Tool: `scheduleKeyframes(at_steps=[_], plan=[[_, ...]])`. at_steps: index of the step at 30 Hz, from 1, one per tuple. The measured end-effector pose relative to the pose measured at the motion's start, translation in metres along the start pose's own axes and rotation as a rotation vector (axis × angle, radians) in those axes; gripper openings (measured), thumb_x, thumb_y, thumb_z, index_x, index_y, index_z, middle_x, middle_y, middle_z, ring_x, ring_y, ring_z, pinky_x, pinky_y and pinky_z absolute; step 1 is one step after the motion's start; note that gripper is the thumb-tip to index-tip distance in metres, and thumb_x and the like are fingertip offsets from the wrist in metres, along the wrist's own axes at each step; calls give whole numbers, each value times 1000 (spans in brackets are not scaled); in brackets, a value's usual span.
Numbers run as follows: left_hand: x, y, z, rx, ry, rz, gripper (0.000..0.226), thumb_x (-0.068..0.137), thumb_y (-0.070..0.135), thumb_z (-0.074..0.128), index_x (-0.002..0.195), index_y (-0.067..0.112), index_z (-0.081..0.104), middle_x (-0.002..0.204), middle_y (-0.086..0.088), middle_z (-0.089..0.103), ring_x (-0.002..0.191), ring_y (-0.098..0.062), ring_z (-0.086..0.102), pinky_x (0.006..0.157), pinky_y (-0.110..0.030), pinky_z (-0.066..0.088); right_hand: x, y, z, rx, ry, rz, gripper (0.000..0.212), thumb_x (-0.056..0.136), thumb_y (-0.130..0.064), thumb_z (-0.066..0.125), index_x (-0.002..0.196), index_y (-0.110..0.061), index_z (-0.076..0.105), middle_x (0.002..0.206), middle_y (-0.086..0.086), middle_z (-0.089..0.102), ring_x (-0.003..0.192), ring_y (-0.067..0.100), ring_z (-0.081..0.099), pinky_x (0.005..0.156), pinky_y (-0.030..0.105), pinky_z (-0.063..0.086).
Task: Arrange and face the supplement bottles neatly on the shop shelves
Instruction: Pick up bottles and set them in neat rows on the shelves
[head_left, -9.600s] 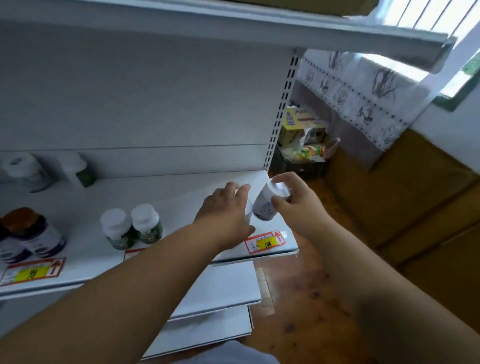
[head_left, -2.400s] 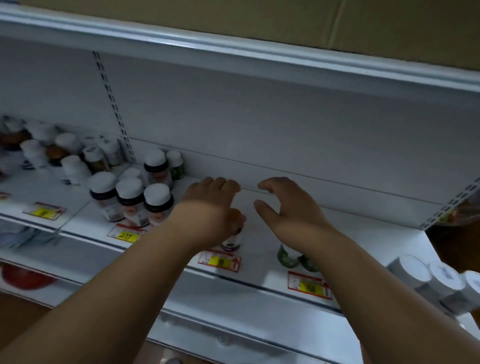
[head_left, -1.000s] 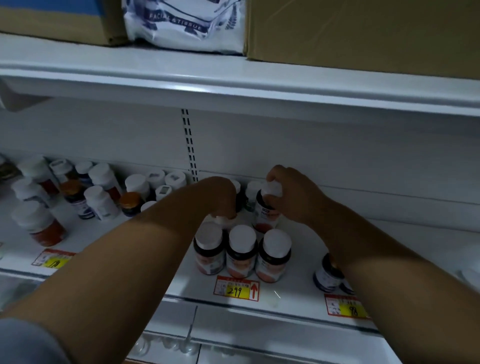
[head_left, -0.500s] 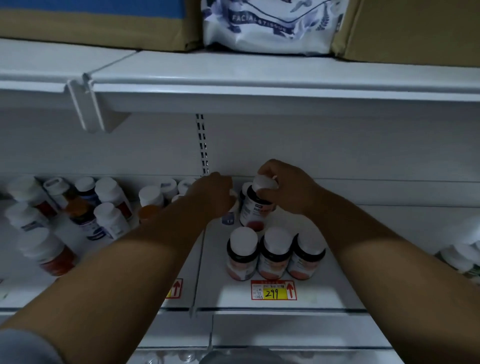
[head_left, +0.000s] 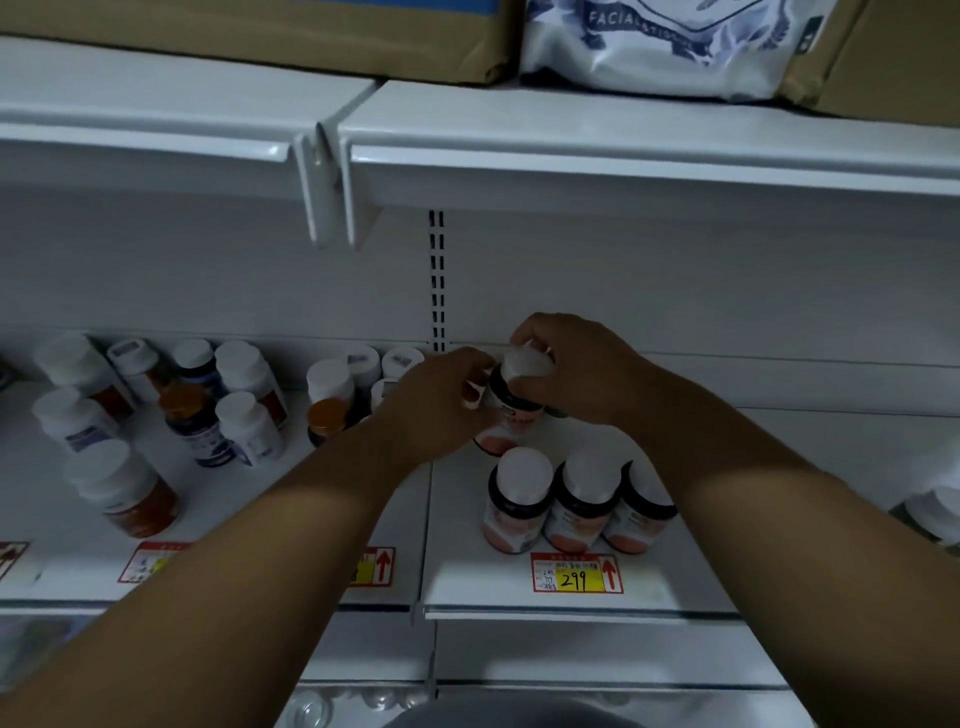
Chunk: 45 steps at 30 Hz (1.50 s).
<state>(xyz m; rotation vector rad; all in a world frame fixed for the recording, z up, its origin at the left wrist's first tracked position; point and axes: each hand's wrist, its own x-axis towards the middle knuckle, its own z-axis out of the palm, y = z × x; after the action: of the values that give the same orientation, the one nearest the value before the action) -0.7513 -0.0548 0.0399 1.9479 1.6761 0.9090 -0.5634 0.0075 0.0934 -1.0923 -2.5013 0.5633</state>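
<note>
My right hand (head_left: 582, 369) grips the white cap of a dark orange-labelled supplement bottle (head_left: 511, 410), tilted a little, behind a front row of three matching bottles (head_left: 571, 501). My left hand (head_left: 436, 402) curls round the left side of that same bottle; a smaller white-capped bottle is partly hidden under its fingers. The bottles stand on the white shelf (head_left: 519, 597), above a yellow 299 price tag (head_left: 575, 573).
Left of the shelf divider stand several mixed bottles (head_left: 244, 410) in loose order, some with orange caps. More white-capped bottles (head_left: 935, 514) show at the far right edge. The upper shelf (head_left: 571, 161) carries cardboard boxes and a facial tissue pack (head_left: 670, 47).
Both hands have closed in on the same orange-labelled bottle behind the front row. The view has drawn nearer and shifted slightly left.
</note>
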Motion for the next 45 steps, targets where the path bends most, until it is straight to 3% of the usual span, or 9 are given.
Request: scheduleKeyframes(at_steps=[5, 9, 11, 16, 18, 22, 32, 38, 45], plan=[[-41, 3, 25, -201, 196, -28, 40, 93, 24, 59, 132, 19, 48, 114, 13, 51, 100, 11, 50, 83, -3, 37, 1, 1, 20, -40, -144, 6, 38, 84, -20, 71, 119, -11, 60, 102, -1, 57, 89, 9, 48, 60, 7, 31], [-50, 5, 42, -117, 138, -6, 50, 92, 34, 58, 137, 17, 44, 125, -1, 51, 113, -17, 50, 97, -35, 43, 2, 3, 28, -42, -269, 41, 30, 85, -16, 69, 113, -6, 61, 102, 2, 59, 86, 9, 47, 59, 0, 32], [-50, 5, 43, -92, 123, -1, 49, 91, 35, 59, 135, 18, 46, 125, -3, 51, 113, -19, 51, 97, -40, 44, 2, 4, 28, -35, -303, 49, 29, 87, -17, 68, 112, -6, 61, 106, 7, 61, 86, 9, 47, 59, 1, 33], [-48, 5, 40, -85, 139, 11, 45, 91, 33, 61, 131, 16, 49, 117, -1, 51, 108, -19, 52, 93, -39, 46, -1, 4, 19, -43, -390, 102, 47, 88, -32, 66, 131, -18, 53, 111, -8, 50, 99, 7, 46, 73, 14, 35], [-44, 12, 40, -39, 139, 18, 55, 90, 42, 59, 135, 15, 45, 125, -4, 51, 113, -21, 51, 96, -37, 44, -4, 7, 15, -76, -338, 69, 37, 90, -26, 65, 125, -16, 57, 100, -10, 51, 90, 6, 47, 62, 4, 31], [-35, 31, 45, 3, -13, -68, 80, 81, 64, 58, 145, 26, 29, 141, 1, 40, 124, -17, 45, 97, -28, 38, -4, 5, 15, -111, -376, 57, 28, 92, -27, 61, 107, -3, 62, 86, -2, 54, 69, 4, 44, 55, 5, 32], [-33, 37, 42, -56, -70, -81, 69, 83, 56, 63, 140, 28, 37, 133, 4, 45, 122, -15, 48, 100, -33, 42, -6, 11, 16, -103, -338, 11, 20, 95, -28, 57, 100, -10, 63, 89, -5, 57, 79, 9, 50, 57, 8, 33], [-36, 51, 46, 374, 65, 26, 91, 81, 75, 39, 147, 15, 24, 145, -3, 33, 131, -23, 32, 107, -35, 31, 33, 6, 11, -138, -163, 50, 31, 98, -18, 48, 128, -13, 56, 130, 8, 56, 115, 22, 52, 87, 24, 37], [-47, 25, 25, 335, 150, -45, 56, 93, 55, 45, 133, 16, 45, 129, -5, 49, 118, -23, 44, 92, -27, 32, 69, -8, 45, -326, -433, -8, 47, 89, -28, 67, 132, -13, 55, 137, 9, 52, 121, 23, 50, 101, 31, 40]])
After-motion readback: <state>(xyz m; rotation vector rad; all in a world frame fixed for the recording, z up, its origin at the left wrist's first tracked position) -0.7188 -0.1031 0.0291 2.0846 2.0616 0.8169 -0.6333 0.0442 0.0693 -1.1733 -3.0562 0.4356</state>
